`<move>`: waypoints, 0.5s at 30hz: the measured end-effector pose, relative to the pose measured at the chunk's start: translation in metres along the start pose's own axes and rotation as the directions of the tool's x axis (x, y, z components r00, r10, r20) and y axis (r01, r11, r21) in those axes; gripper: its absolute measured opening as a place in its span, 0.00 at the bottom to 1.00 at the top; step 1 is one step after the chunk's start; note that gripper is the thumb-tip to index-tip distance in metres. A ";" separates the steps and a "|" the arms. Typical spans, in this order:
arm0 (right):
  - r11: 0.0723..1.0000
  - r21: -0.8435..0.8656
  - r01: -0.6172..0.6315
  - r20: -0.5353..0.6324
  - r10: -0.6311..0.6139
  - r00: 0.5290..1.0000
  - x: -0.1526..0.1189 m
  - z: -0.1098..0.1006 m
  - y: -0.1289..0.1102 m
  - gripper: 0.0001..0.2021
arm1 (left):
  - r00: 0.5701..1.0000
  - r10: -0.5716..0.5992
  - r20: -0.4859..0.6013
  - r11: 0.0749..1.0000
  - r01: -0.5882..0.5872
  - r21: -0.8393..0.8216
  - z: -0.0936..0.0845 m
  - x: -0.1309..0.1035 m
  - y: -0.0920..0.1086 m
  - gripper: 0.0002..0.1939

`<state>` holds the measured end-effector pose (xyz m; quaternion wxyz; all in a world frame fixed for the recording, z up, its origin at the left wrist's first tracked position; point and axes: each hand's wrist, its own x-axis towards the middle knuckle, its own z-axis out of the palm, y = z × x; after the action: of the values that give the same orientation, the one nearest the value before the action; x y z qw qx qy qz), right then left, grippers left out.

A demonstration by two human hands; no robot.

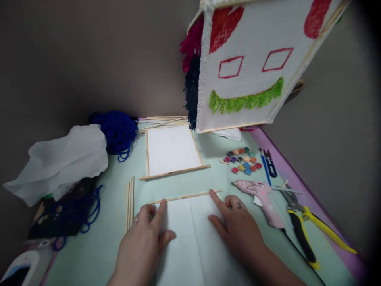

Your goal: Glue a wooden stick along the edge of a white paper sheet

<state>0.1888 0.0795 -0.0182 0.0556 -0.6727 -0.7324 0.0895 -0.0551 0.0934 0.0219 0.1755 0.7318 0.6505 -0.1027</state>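
Note:
A creased white sheet (190, 242) lies on the table in front of me, with a thin wooden stick (186, 196) along its far edge. The index fingertip of my left hand (145, 230) presses on the stick near its left end; the thumb is spread over the sheet. My right hand (238, 220) touches the stick near its right end with a stretched index finger, the other fingers partly curled. Neither hand grips anything. Beyond the stick sits a white panel (174, 151) edged with wooden sticks. Several loose sticks (130, 202) lie left of my left hand.
At right are a pink glue gun (264, 198), yellow-black pliers (303, 230), small paint pots (244, 159), a blue brush (264, 167) and snips (270, 163). A decorated white box (247, 83) stands high behind. Blue yarn (117, 129) and white fabric (68, 157) lie left.

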 end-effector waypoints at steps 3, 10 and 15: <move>1.000 -0.005 0.001 -0.006 -0.001 1.000 0.000 0.000 0.000 0.28 | 1.000 0.008 -0.006 1.000 -0.008 -0.004 0.001 0.000 -0.001 0.29; 1.000 -0.025 0.018 -0.021 -0.019 1.000 0.000 0.002 0.001 0.28 | 0.999 -0.009 0.031 1.000 0.009 -0.005 -0.002 0.002 0.001 0.30; 0.999 -0.033 0.034 -0.031 -0.035 0.999 0.000 0.004 0.001 0.28 | 0.996 -0.039 0.083 0.999 0.039 0.002 -0.005 0.003 0.004 0.30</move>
<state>0.1892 0.0789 -0.0222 0.0577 -0.6619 -0.7444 0.0660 -0.0512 0.0980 0.0261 0.2002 0.7139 0.6569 -0.1365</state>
